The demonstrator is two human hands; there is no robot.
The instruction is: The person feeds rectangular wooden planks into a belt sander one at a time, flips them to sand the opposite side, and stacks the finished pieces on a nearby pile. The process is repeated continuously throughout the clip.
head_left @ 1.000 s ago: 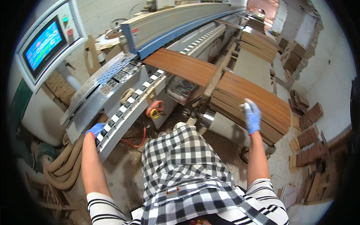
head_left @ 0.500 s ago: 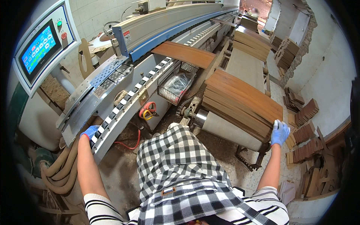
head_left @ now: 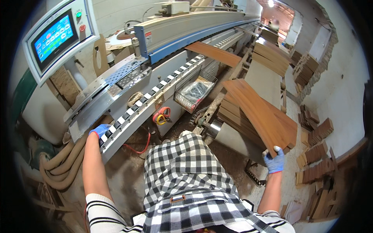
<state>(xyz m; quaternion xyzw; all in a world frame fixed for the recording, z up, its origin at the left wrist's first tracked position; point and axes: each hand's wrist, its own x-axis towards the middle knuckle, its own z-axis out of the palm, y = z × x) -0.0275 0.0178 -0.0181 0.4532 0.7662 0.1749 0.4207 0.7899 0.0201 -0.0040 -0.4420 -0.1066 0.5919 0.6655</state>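
Our right hand (head_left: 274, 161) pinches 1 board (head_left: 254, 115) askew over the near edge of the stack (head_left: 234, 115); our left hand (head_left: 100, 131), fingers unclear, touches the roller rail (head_left: 130, 121). Our apron (head_left: 186, 167) bears 1 label (head_left: 178, 199).

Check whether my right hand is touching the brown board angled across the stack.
Touching. The head view shows it: the gloved right hand grips the near end of the brown board, with no gap between them.

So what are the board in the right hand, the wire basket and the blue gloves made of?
Board: wood or wood-look laminate, smooth and reddish-brown, with streaky grain; I can't tell which. Basket: probably metal, judging by its thin, dark, open mesh. Gloves: flexible fabric or rubber, matte and close-fitting; unclear which.
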